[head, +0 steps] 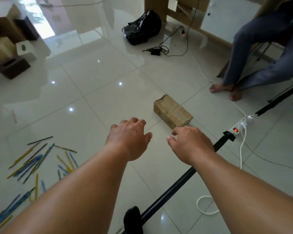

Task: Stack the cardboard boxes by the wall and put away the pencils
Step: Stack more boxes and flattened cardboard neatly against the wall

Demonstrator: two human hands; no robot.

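Observation:
A small brown cardboard box (173, 111) lies on the glossy tiled floor, just beyond both hands. My left hand (129, 137) hovers to the box's near left, fingers loosely curled, holding nothing. My right hand (190, 144) hangs just short of the box's near corner, also empty with relaxed fingers. Several blue and yellow pencils (39, 159) lie scattered on the floor at the lower left. More cardboard boxes (2, 31) stand at the far left.
A black stand leg (176, 186) crosses the floor under my right forearm. A white power strip (240, 125) with cables lies to the right. A seated person's legs (254, 53) are at the upper right. A black bag (142, 27) and tissue boxes (13, 66) sit farther off.

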